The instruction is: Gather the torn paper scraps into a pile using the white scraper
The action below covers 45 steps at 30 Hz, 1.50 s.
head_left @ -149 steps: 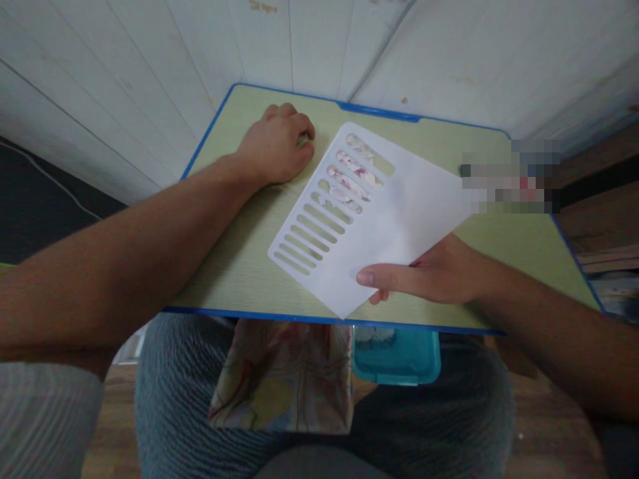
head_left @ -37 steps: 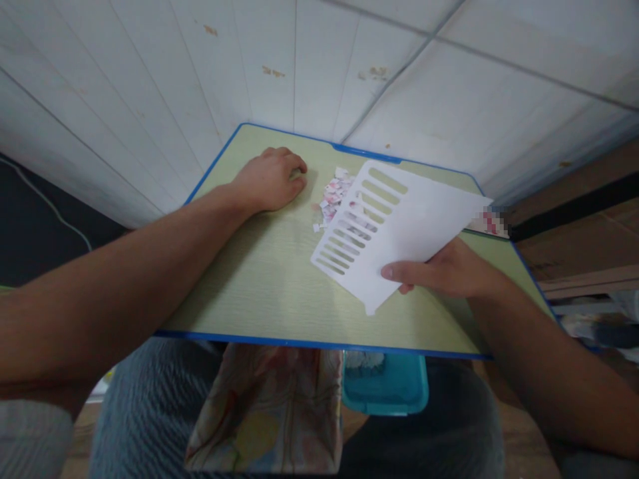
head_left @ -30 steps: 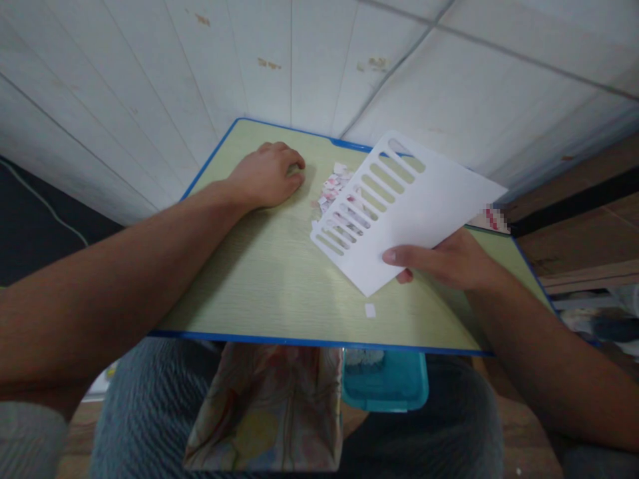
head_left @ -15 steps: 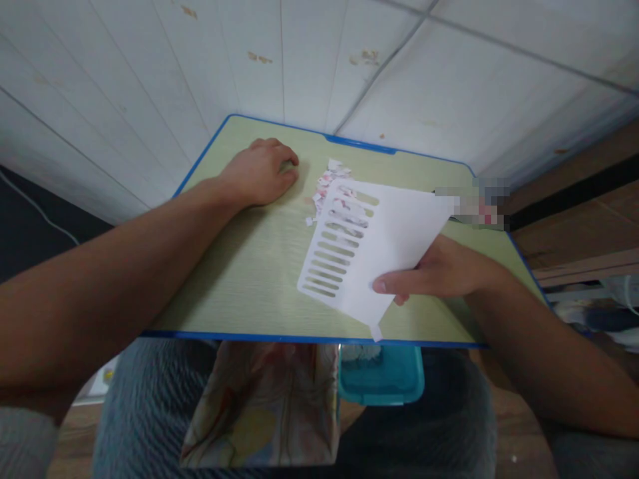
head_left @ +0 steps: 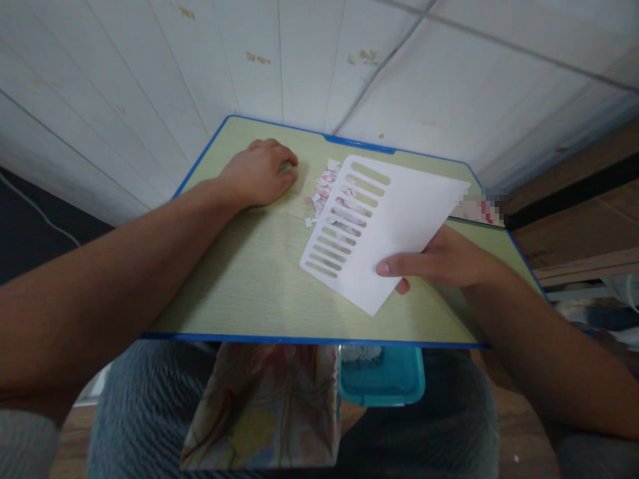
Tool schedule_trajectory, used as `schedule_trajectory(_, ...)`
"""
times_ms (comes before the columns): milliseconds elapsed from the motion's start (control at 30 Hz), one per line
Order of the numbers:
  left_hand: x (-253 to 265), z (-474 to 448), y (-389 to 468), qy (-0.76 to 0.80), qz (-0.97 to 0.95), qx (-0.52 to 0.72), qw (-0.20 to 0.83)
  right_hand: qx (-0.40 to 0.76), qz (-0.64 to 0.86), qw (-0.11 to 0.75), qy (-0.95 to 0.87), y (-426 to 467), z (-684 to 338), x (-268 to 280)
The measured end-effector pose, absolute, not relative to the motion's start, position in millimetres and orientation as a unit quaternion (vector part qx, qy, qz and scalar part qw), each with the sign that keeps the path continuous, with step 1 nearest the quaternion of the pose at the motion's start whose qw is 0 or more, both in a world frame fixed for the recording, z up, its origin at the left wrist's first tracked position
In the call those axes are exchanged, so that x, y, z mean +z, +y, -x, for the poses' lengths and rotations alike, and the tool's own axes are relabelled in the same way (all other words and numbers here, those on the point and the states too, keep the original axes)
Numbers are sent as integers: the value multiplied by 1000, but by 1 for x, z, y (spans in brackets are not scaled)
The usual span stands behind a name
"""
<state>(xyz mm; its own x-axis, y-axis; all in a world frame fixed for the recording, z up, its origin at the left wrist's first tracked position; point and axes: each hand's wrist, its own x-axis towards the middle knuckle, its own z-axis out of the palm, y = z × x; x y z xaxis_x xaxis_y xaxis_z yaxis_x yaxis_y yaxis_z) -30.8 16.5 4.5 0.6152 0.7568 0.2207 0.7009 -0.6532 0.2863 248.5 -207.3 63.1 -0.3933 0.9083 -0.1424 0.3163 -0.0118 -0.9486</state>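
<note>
My right hand point(head_left: 429, 263) grips a white plastic scraper point(head_left: 404, 213) by its right edge, thumb on top and fingers underneath. The scraper is a flat, slanted sheet with a row of long slots along its left side. It is tilted above the table and partly covers a small pile of torn paper scraps point(head_left: 327, 186), pinkish and white. My left hand point(head_left: 262, 171) rests on the table left of the pile, fingers loosely curled, a gap between thumb and forefinger, nothing visible in it.
The pale green table point(head_left: 239, 273) has a blue rim. Below its front edge are a teal plastic container point(head_left: 384, 382) with something whitish inside and a patterned cloth-like bag point(head_left: 264, 412). A blurred-out item point(head_left: 482, 209) lies at the right edge. A panelled wall point(head_left: 309, 66) stands behind.
My right hand has lifted the scraper slightly up and away from me. A small scrap that hung at its lower corner no longer shows there. My left hand has stayed put.
</note>
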Motion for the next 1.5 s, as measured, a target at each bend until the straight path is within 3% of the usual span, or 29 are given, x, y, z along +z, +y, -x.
schedule_trajectory(167,4,31,20,411,-895,158,69,351,556,464,-594,-197,-250,49)
schedule_trajectory(267,4,30,19,410,-897,150,66,268,587,510,-569,-195,-257,45)
schedule_trajectory(500,9,29,13,415,-898,135,54,299,584,375,-655,-202,-256,45)
schedule_trajectory(700,10,29,13,415,-899,132,50,283,599,408,-628,-199,-253,48)
schedule_trajectory(1500,6,29,18,420,-893,148,66,275,615,396,-624,-197,-257,47)
